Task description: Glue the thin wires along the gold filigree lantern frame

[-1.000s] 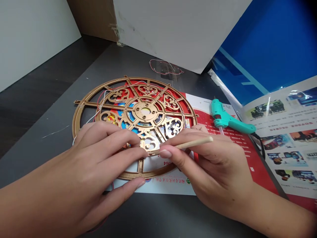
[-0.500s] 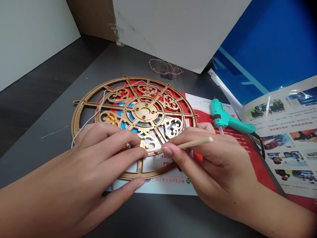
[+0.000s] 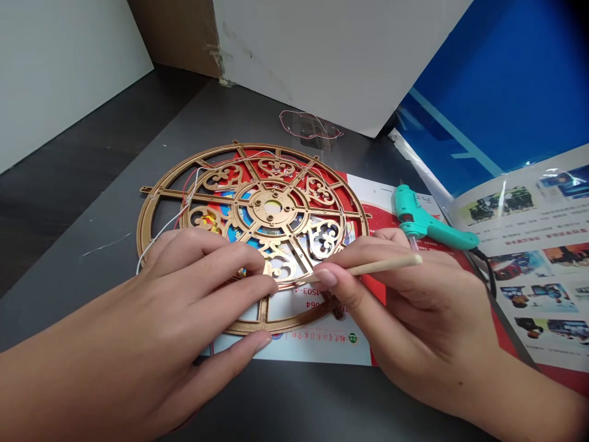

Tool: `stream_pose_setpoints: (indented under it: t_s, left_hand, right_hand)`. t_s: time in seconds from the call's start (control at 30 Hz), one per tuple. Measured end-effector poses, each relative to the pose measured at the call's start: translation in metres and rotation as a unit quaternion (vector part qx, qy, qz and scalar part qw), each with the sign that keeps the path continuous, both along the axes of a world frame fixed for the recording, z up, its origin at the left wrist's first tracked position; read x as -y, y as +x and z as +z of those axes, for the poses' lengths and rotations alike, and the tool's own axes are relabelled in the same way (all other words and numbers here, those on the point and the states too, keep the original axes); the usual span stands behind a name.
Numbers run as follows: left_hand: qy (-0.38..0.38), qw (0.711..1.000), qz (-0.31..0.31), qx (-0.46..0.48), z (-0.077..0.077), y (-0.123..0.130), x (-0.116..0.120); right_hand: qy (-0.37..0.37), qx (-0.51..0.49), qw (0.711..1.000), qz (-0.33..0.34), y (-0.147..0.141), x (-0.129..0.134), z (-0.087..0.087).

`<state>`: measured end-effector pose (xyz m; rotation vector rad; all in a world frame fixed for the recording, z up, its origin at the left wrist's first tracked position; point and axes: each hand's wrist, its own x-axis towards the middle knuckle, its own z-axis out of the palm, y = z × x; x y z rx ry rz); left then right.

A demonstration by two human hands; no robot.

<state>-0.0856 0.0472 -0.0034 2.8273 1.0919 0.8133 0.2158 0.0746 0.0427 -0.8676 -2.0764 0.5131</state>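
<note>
A gold-brown openwork wheel point(image 3: 193, 195) with spokes and scrollwork lies on a printed sheet point(image 3: 317, 353). Thin red and white wire point(image 3: 168, 224) runs along its inner ring. My left hand point(image 3: 193, 294) rests over the wheel's near left part, fingers curled on the inner ring and thumb by the outer rim. My right hand point(image 3: 414, 301) pinches a slim pale wooden stick point(image 3: 386, 264). The stick's tip reaches the near inner ring, just right of my left fingertips; the exact contact is hidden by the fingers.
A teal hot glue gun point(image 3: 416, 218) lies at the right, its cord running behind my right hand. Another loop of thin wire point(image 3: 310, 124) is at the back. A white box point(image 3: 322, 55) and an upright picture sheet point(image 3: 529, 258) stand around the dark table point(image 3: 110, 178).
My right hand has shifted slightly right, and the stick's tip has slid right along the inner ring. My left hand stays in place on the wheel. The view has shifted a little.
</note>
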Motion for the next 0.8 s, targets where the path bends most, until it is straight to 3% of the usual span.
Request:
stream_pose_setpoints:
  t_s: [0.4, 0.6, 0.8]
  left_hand:
    - [0.005, 1.0, -0.005, -0.001, -0.001, -0.0057, 0.0033]
    - [-0.007, 1.0, -0.008, 0.002, -0.0049, -0.0053, 0.0022]
    - [0.001, 1.0, -0.009, 0.006, -0.0058, -0.0059, -0.0004]
  right_hand:
    - [0.032, 0.073, 0.995, 0.062, 0.0018, 0.0001, 0.0017]
    - [0.022, 0.004, 0.999, 0.039, -0.0001, 0.0004, 0.0011]
    - [0.016, 0.016, 0.997, 0.069, -0.0034, 0.0002, -0.0012]
